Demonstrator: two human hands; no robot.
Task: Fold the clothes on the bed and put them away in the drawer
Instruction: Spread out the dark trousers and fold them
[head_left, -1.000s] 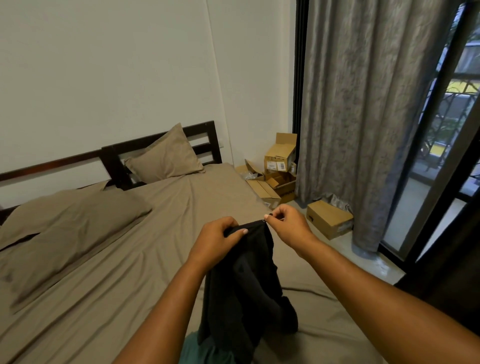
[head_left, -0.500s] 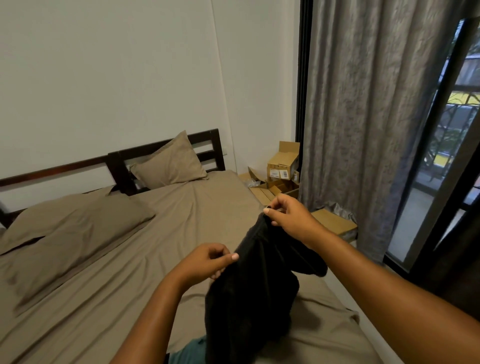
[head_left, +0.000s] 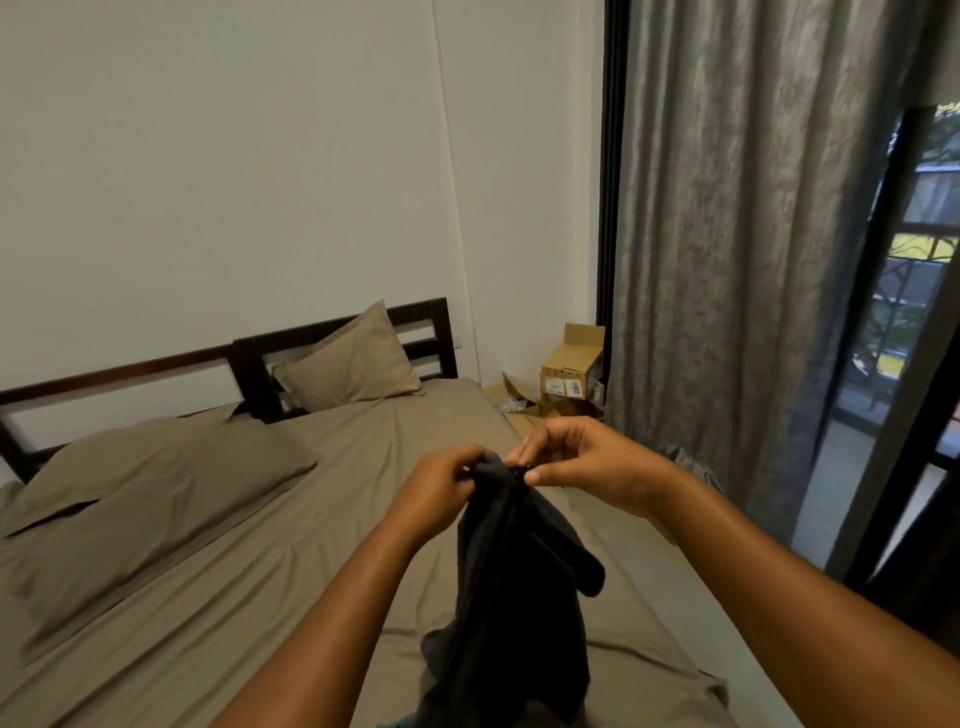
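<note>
A black garment (head_left: 511, 597) hangs bunched in the air over the foot of the bed (head_left: 218, 597), its lower end reaching the sheet near the bottom edge. My left hand (head_left: 441, 491) grips its top edge from the left. My right hand (head_left: 582, 460) pinches the same top edge between thumb and fingertips, right beside the left hand. A sliver of teal cloth (head_left: 400, 721) shows at the bottom edge under the garment. No drawer is in view.
Two tan pillows (head_left: 156, 483) (head_left: 348, 364) lie against the dark wooden headboard (head_left: 254, 358). Cardboard boxes (head_left: 569, 374) are stacked on the floor in the corner beside the bed. A grey curtain (head_left: 737, 260) hangs on the right before a glass door.
My left hand has risen and taken hold of the garment's top edge next to my right hand. The hands, apart half a second ago, are now together. The view tilted upward.
</note>
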